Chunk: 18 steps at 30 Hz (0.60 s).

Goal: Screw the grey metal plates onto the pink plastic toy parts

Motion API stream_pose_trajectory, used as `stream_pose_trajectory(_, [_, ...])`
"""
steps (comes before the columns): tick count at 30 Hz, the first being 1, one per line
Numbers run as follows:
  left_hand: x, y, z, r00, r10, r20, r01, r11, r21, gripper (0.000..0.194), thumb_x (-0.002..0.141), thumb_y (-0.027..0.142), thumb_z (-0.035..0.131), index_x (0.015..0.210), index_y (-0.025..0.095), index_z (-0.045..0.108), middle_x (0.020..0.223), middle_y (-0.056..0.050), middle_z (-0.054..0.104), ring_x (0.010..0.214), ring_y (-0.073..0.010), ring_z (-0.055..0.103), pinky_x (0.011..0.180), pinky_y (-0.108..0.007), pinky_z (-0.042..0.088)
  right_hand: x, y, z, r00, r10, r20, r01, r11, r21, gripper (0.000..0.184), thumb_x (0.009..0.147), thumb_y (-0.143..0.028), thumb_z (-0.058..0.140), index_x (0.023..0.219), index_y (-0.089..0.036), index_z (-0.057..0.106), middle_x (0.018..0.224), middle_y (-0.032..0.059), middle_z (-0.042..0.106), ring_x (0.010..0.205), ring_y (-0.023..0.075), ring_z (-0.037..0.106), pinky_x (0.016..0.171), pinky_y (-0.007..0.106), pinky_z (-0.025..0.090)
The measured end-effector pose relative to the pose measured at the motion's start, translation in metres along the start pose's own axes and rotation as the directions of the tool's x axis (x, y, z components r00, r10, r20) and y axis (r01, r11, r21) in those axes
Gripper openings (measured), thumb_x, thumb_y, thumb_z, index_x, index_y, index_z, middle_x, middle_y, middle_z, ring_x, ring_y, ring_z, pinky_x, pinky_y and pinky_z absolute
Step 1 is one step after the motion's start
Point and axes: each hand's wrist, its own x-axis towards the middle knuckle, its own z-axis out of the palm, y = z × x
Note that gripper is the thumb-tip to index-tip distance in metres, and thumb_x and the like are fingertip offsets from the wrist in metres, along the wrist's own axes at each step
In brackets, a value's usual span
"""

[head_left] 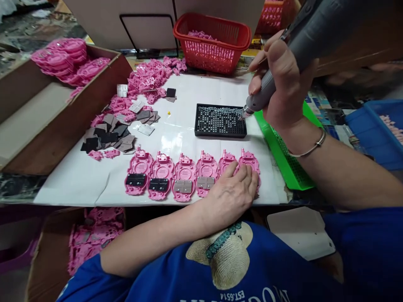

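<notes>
In the head view, the right hand (285, 79) is gripping a grey screwdriver (305, 42), its tip pointing into the screw tray (220, 134). The left hand (234, 188) is partly covering two pink shells (248, 157) on the white table (176, 134), its grasp unclear. Crooked tip pressure could be scattering screws (220, 111).

tilted grey screwdriver (310, 42) over tray (220, 134)
</notes>
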Motion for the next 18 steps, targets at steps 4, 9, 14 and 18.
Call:
stream_pose_trajectory(4, [-0.0001, 0.0010, -0.0004, 1.000, -0.002, -0.007, 0.003, 1.000, 0.027, 0.043, 0.098, 0.012, 0.033, 0.137, 0.000, 0.048, 0.133, -0.020, 0.059, 0.126, -0.0277, 0.054, 0.108, -0.048, 0.041, 0.0008, 0.0068, 0.0014, 0.999, -0.048, 0.001, 0.048, 0.997, 0.061, 0.030, 0.076, -0.053, 0.075, 0.077, -0.026, 0.063, 0.067, -0.0065, 0.063, 0.045, 0.0072, 0.047, 0.042, 0.028, 0.032])
stream_pose_trajectory(9, [-0.0005, 0.0011, -0.0005, 1.000, 0.004, -0.025, -0.002, 0.998, 0.057, 0.043, 0.098, 0.013, 0.032, 0.136, 0.000, 0.049, 0.133, -0.020, 0.060, 0.124, -0.0281, 0.057, 0.107, -0.048, 0.042, -0.0008, 0.0039, 0.0046, 0.998, -0.038, -0.044, 0.041, 0.997, 0.072, 0.027, 0.077, -0.043, 0.075, 0.067, -0.024, 0.059, 0.063, -0.0043, 0.060, 0.043, 0.0099, 0.051, 0.039, 0.027, 0.031])
stream_pose_trajectory(14, [-0.0001, 0.0010, -0.0008, 0.999, 0.000, -0.032, 0.002, 0.998, 0.064, 0.044, 0.098, 0.013, 0.033, 0.136, 0.002, 0.051, 0.132, -0.018, 0.062, 0.123, -0.0274, 0.058, 0.107, -0.047, 0.043, -0.0012, 0.0045, 0.0028, 0.999, -0.020, -0.031, 0.021, 0.999, 0.047, 0.026, 0.075, -0.049, 0.078, 0.073, -0.028, 0.063, 0.065, -0.0047, 0.061, 0.044, 0.0103, 0.052, 0.040, 0.027, 0.034])
stream_pose_trajectory(18, [0.0006, 0.0011, -0.0017, 1.000, -0.008, -0.030, 0.009, 0.999, 0.042, 0.043, 0.098, 0.013, 0.035, 0.136, 0.002, 0.052, 0.132, -0.018, 0.062, 0.123, -0.0275, 0.057, 0.107, -0.047, 0.043, 0.0019, 0.0060, 0.0009, 0.999, -0.038, -0.015, 0.039, 0.996, 0.075, 0.024, 0.075, -0.049, 0.078, 0.076, -0.029, 0.066, 0.067, -0.0045, 0.062, 0.045, 0.0112, 0.052, 0.041, 0.028, 0.035])
